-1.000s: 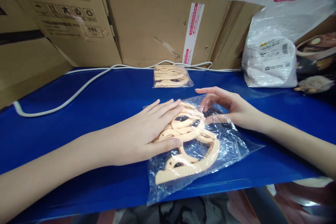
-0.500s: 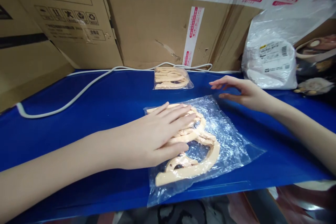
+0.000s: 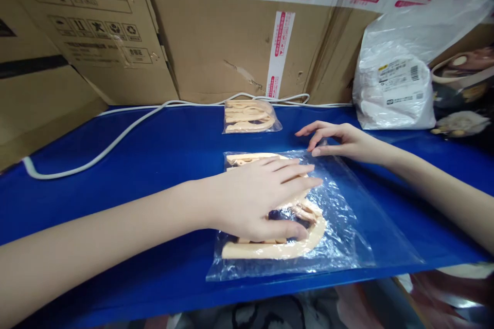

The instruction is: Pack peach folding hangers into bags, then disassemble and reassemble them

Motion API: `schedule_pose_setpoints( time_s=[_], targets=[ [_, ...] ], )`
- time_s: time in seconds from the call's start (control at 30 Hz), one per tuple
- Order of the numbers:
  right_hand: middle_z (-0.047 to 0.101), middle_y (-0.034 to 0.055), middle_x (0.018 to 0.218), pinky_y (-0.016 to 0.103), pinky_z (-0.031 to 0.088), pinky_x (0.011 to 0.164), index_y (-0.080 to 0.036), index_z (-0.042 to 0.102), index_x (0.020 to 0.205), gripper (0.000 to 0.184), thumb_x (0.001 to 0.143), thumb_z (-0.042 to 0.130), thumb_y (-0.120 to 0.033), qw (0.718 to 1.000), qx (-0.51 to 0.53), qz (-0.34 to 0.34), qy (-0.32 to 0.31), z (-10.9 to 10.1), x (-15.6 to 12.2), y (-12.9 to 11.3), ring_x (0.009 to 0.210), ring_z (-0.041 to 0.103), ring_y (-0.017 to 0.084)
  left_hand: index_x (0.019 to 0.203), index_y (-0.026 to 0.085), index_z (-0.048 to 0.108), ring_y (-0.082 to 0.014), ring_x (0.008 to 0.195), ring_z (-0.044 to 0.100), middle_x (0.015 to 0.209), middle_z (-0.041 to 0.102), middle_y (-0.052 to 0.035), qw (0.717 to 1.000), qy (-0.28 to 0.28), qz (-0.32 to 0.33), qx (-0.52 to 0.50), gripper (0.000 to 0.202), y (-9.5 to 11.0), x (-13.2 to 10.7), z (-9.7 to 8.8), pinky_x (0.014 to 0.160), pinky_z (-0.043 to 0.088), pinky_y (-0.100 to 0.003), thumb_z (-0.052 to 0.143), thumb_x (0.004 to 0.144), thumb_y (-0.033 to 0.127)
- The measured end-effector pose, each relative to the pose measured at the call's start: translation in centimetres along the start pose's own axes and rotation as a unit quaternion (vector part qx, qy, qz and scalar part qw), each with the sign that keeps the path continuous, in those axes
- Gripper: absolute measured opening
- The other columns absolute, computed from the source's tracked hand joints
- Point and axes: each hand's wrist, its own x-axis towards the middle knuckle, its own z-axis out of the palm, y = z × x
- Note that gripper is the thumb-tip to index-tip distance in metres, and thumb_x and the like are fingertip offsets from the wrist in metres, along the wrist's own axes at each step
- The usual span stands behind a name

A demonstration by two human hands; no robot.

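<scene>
The clear bag (image 3: 347,231) lies near the middle of the blue table (image 3: 154,149), the peach plastic pieces (image 3: 270,251) already inside its left end. Its empty right part is flat and, it seems, not yet folded. The left hand (image 3: 254,198) presses open-palmed on the pieces; the right hand (image 3: 343,139), open too, rests its fingertips on the bag's far edge, with a tighter packet (image 3: 249,117) beyond.

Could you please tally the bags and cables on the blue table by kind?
Clear bags of peach hangers: 2
White plastic bag: 1
White cable: 1
Total: 4
</scene>
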Motion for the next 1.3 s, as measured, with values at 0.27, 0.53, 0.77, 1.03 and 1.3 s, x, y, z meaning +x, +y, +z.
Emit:
schedule_pose_setpoints(
  time_s=[0.27,0.53,0.77,1.03,1.3],
  targets=[
    [0.074,0.0027,0.089,0.04,0.047,0.095,-0.022,0.064,0.08,0.023,0.088,0.07,-0.043,0.977,0.203,0.061,-0.018,1.1,0.0,-1.5,0.098,0.068,0.021,0.142,0.027,0.058,-0.0327,0.138,0.048,0.151,0.049,-0.0165,0.989,0.062,0.103,0.084,0.043,1.2,1.2,0.7,0.114,0.038,-0.051,0.041,0.104,0.038],
    [0.053,-0.0031,0.074,0.026,0.037,0.06,-0.021,0.054,0.086,0.028,0.094,0.058,-0.047,0.995,0.044,0.069,0.056,4.4,1.1,-2.4,0.067,0.047,0.012,0.149,0.035,0.047,-0.0196,0.138,0.047,0.152,0.052,0.0021,0.917,0.278,0.143,0.249,0.044,3.7,2.3,1.6,0.116,0.039,-0.036,0.04,0.106,0.028],
    [0.054,-0.0036,0.069,0.027,0.034,0.057,-0.023,0.046,0.087,0.019,0.099,0.044,-0.039,0.979,-0.181,0.078,0.058,5.3,1.1,-3.6,0.061,0.046,0.013,0.126,0.016,0.068,-0.0182,0.103,0.065,0.115,0.072,-0.0032,0.9,0.317,0.166,0.249,0.031,3.6,4.6,1.6,0.102,0.05,-0.034,0.049,0.102,0.02],
    [0.057,0.0002,0.069,0.03,0.035,0.067,-0.022,0.05,0.084,0.027,0.102,0.036,-0.037,0.96,-0.273,0.059,0.012,4.9,1.8,-4.5,0.064,0.048,0.016,0.087,0.017,0.073,-0.0194,0.094,0.069,0.101,0.076,-0.0033,0.905,0.322,0.183,0.212,0.021,2.9,3.3,1.1,0.09,0.056,-0.033,0.055,0.097,0.016],
    [0.061,0.0026,0.067,0.031,0.038,0.069,-0.022,0.051,0.083,0.03,0.102,0.034,-0.038,0.934,-0.356,0.021,-0.009,5.1,3.0,-4.2,0.062,0.054,0.019,0.097,0.013,0.074,-0.0222,0.09,0.073,0.101,0.078,-0.008,0.943,0.208,0.13,0.228,0.03,4.2,-0.7,1.0,0.087,0.059,-0.036,0.044,0.098,0.012]
  ],
)
